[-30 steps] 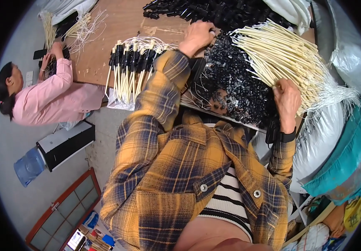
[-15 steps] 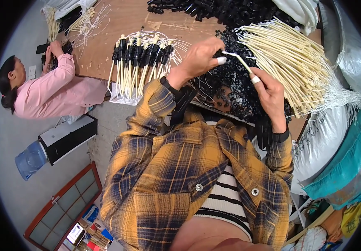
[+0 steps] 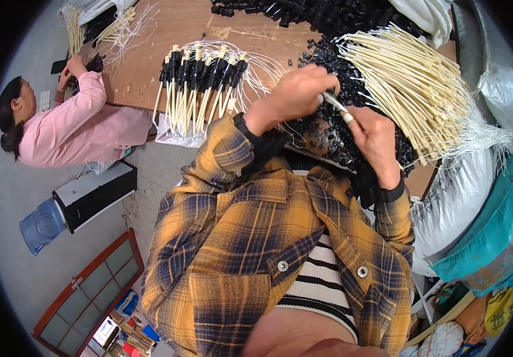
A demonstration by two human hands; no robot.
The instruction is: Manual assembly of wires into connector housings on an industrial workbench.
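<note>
My right hand (image 3: 375, 134) is closed on a thin cream-white sleeved wire (image 3: 335, 102), with white tape round one finger. The wire's far end reaches the fingertips of my left hand (image 3: 301, 90). Those fingers are pinched together on a small black part, mostly hidden by them. Both hands are above a heap of small black pieces (image 3: 329, 130) at the table's near edge. Left of my left hand lies a row of black connectors (image 3: 212, 76) with cream sleeves and looping white wires. A large bundle of cream sleeved wires (image 3: 408, 89) lies to the right of my hands.
A pile of larger black fittings (image 3: 322, 15) is at the back of the brown table (image 3: 256, 38). Another person in a pink shirt (image 3: 72, 122) works at the left edge. White sacks (image 3: 459, 196) and a teal sack (image 3: 488, 238) stand along the right side.
My hands have drawn closer together. My left hand moved slightly right and down with its wrist turned; the wire end is now close against its fingers. My right hand shifted slightly left and down.
</note>
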